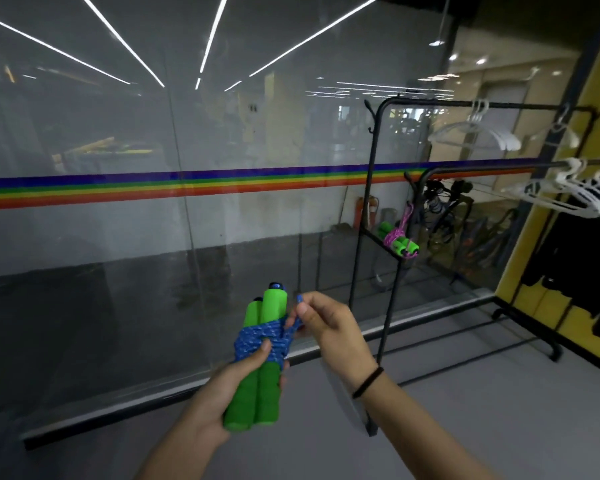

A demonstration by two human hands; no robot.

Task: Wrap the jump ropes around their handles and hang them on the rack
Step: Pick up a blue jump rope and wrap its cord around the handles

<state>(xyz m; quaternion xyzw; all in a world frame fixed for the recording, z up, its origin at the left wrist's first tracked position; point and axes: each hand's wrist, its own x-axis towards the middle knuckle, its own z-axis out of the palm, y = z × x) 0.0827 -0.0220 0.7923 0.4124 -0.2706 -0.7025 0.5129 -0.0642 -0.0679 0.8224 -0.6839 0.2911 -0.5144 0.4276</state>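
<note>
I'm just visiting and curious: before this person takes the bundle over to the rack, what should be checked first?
1. Left hand grips both green handles together: ok.
2. Blue rope wound around the handles: ok.
3. Rope end, pinched by the right hand, tucked in: not ok.
4. Free hook on the rack: cannot tell.
5. Pink rope hanging on the rack: ok.
</note>
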